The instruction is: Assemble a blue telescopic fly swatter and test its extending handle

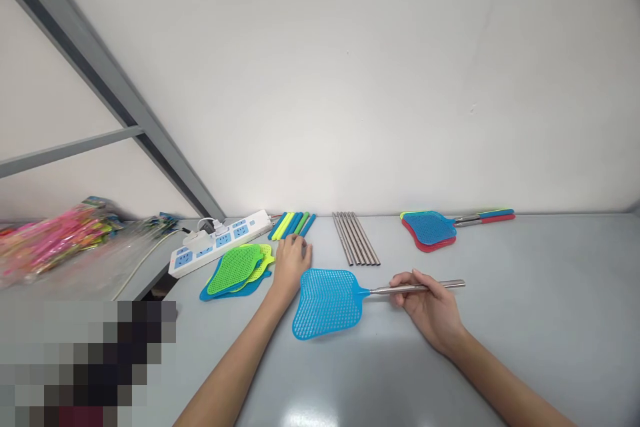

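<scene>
My right hand [425,300] is closed around the bare metal rod of a blue fly swatter [327,303], held nearly level with its perforated head to the left. My left hand [294,260] reaches to the near ends of a row of coloured handle sleeves [283,225], blue, yellow and green. Its fingers are bent down and closed on a sleeve; which one is partly hidden by the hand. Left of that wrist lies a pile of loose swatter heads [235,270], green, yellow and blue. Several metal rods [356,239] lie side by side beyond the held swatter.
Swatters with coloured handles [430,228] are stacked at the back right. A white power strip [220,243] with plugs lies at the left by the grey table's [550,307] edge. Plastic-bagged pink items [55,237] lie beyond a metal frame [125,107]. A wall stands behind.
</scene>
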Motion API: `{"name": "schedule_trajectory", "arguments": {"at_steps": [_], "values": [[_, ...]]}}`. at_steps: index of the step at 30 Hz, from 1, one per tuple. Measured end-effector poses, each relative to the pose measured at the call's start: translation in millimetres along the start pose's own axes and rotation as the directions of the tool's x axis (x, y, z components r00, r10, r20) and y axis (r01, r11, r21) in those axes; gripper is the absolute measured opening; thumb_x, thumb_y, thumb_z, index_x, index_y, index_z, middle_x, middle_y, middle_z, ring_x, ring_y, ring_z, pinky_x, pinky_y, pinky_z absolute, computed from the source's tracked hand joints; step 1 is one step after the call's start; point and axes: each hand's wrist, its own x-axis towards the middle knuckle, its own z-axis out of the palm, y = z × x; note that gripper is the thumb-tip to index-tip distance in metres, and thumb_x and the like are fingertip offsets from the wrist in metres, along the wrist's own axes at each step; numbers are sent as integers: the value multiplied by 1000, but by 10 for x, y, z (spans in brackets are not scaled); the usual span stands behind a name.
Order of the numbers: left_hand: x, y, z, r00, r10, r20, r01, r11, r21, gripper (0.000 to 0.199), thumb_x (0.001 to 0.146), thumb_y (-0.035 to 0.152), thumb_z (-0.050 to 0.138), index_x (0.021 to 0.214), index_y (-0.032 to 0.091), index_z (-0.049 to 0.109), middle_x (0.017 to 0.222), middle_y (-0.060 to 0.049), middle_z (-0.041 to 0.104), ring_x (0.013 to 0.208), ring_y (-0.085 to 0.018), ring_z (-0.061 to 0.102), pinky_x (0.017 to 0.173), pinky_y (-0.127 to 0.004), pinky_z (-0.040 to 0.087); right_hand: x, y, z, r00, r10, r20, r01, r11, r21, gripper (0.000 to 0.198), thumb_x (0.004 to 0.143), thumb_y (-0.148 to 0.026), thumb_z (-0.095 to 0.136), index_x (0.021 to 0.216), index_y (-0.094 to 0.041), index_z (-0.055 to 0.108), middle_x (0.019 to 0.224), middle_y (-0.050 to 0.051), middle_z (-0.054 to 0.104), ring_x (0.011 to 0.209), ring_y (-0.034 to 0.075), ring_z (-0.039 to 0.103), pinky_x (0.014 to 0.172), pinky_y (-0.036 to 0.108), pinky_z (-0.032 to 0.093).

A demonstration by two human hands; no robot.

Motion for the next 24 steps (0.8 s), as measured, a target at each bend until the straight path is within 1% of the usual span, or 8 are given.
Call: {"name": "schedule_trajectory", "arguments": {"at_steps": [2,5,10,14,16,18,21,24], "values": [[-10,7,5,1000,4,10,-4,1000,-5,23,79,27,36,82,16,56,87,-9,53,83,-23,47,76,-34,36,-5,3,-6,1000,6,13,-5,1000,-15,35,77,-33,40,68,-14,67,60,7,56,56,16,44,59,31,33],[-22,14,5,1000,15,27,-15,1000,-6,24,80,27,34,85,16,56,86,-8,54,81,-22,47,75,-34,36,-8,5,-4,1000,14,12,-13,999,-39,36,78,-34,39,69,-13,67,60,7,55,57,17,44,60,31,33],[-19,45,15,997,44,67,-44,999,-6,29,80,27,34,101,20,53,97,-10,50,86,-22,46,75,-33,35,-8,5,12,1000,23,0,-23,998,-57,37,78,-33,38,67,-13,67,62,7,55,57,16,44,60,31,32],[-11,89,65,995,22,94,-23,1000,17,35,80,28,35,112,25,48,107,-12,47,92,-26,42,74,-39,33,-7,11,14,1000,28,-3,-28,998,-61,37,79,-32,37,67,-12,66,63,7,55,57,16,44,59,31,32],[-14,104,87,996,-9,93,6,999,34,37,80,29,34,113,25,48,113,-13,45,94,-29,40,74,-43,31,-7,14,11,1000,25,-3,-25,998,-60,37,79,-31,37,66,-12,66,65,7,55,56,16,43,59,30,32],[-20,106,95,996,-37,87,33,998,44,38,80,31,33,113,23,49,115,-14,45,94,-30,39,74,-44,29,-9,16,7,1000,26,-7,-26,998,-59,36,79,-31,37,66,-12,66,68,7,56,56,15,43,59,30,32],[-29,89,86,996,-56,71,53,998,40,39,80,34,33,111,20,51,115,-14,47,93,-29,40,74,-43,28,-8,20,-5,1000,29,-5,-29,997,-70,36,79,-31,37,68,-12,65,66,7,55,57,16,43,60,30,31],[-35,75,69,997,-61,52,60,998,23,38,80,35,32,109,21,53,114,-11,50,91,-28,41,72,-41,28,-2,26,-20,1000,29,9,-29,996,-81,37,80,-31,36,69,-12,65,63,6,54,58,16,43,61,31,31]]}}
